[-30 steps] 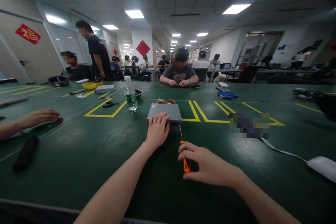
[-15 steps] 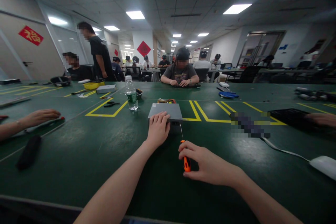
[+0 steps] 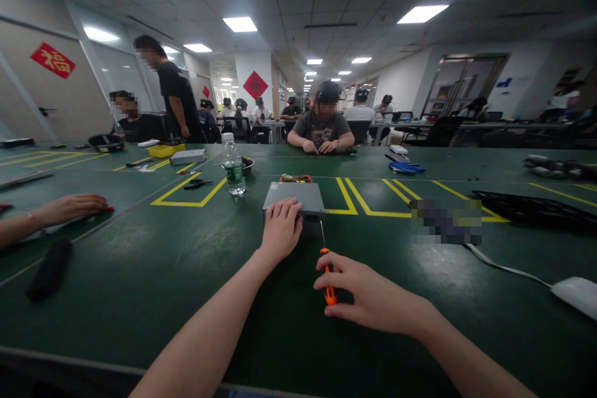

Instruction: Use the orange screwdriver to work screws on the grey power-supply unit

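Observation:
A grey metal computer power supply (image 3: 305,194) lies on the green table, with coloured wires (image 3: 297,178) bunched at its far side. My left hand (image 3: 281,227) rests over the near left part of its top, fingers laid on the metal and thumb near the front edge. In my right hand (image 3: 357,289) is an orange and black screwdriver (image 3: 329,293), its handle between the thumb and fingers. The thin shaft points away from me, and its tip meets the front right corner of the power supply. The exact spot under the tip is too small to make out.
A water bottle (image 3: 234,166) stands left of the power supply, before a small bowl (image 3: 247,166). A black pouch-like object (image 3: 50,270) lies at left, near a co-worker's hand (image 3: 77,204). At right are a white cable (image 3: 506,268) and a black panel (image 3: 527,206).
My right hand has shifted very slightly, its fingers a little looser around the screwdriver handle. My left hand and the power supply stay put. At far right, another person's hand has left the black panel.

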